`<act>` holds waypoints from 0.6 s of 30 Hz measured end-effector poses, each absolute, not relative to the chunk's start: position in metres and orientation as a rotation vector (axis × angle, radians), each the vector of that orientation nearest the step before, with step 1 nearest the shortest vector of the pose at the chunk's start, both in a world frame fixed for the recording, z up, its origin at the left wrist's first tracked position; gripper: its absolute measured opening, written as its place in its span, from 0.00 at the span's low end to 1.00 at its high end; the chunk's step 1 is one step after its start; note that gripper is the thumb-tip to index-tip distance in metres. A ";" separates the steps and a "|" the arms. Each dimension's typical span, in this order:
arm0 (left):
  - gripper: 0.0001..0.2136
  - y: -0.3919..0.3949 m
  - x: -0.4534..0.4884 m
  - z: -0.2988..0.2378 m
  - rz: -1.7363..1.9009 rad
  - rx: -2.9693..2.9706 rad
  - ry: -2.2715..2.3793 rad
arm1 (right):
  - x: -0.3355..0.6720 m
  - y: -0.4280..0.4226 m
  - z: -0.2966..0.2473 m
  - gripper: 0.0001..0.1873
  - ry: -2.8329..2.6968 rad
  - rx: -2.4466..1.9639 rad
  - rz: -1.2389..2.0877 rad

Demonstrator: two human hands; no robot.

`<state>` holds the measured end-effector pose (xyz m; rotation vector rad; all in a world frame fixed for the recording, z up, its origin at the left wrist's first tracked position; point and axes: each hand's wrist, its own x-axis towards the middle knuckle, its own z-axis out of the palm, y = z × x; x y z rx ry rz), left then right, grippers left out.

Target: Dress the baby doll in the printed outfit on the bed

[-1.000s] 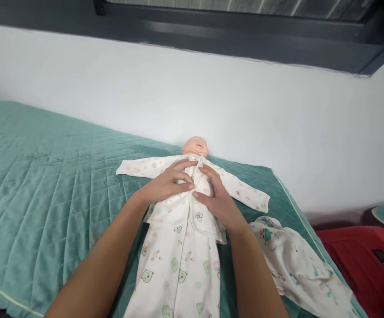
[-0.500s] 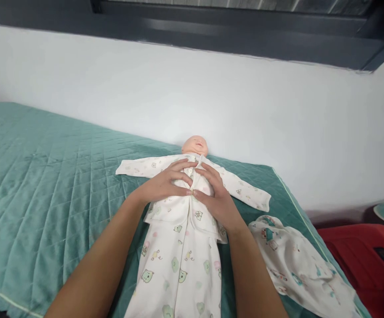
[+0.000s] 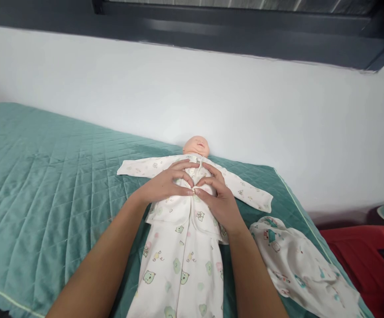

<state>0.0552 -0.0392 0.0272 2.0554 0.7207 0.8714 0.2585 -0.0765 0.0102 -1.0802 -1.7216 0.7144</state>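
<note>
A baby doll [image 3: 196, 145] lies face up on a green quilted bed [image 3: 46, 176], dressed in a white printed top [image 3: 245, 192] and matching white trousers [image 3: 181, 269]. My left hand [image 3: 167, 184] and my right hand [image 3: 216, 198] rest on the doll's chest, thumbs meeting at the top's front opening. Both hands pinch the edges of the fabric there, fingers curled. What sits between the fingertips is too small to make out.
A second white printed garment [image 3: 298, 265] lies crumpled on the bed to the right of the doll. A white wall [image 3: 278, 123] runs behind the bed under a dark window frame [image 3: 245, 39]. A red object [image 3: 360, 251] stands beside the bed at right.
My right hand's fingers have curled in from lying flatter, so that both thumbs now meet at the front opening. The doll and the clothes have stayed in place.
</note>
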 end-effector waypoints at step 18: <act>0.16 -0.015 0.053 0.000 1.573 0.737 0.930 | 0.283 -0.057 -0.003 0.20 -0.705 -1.357 0.848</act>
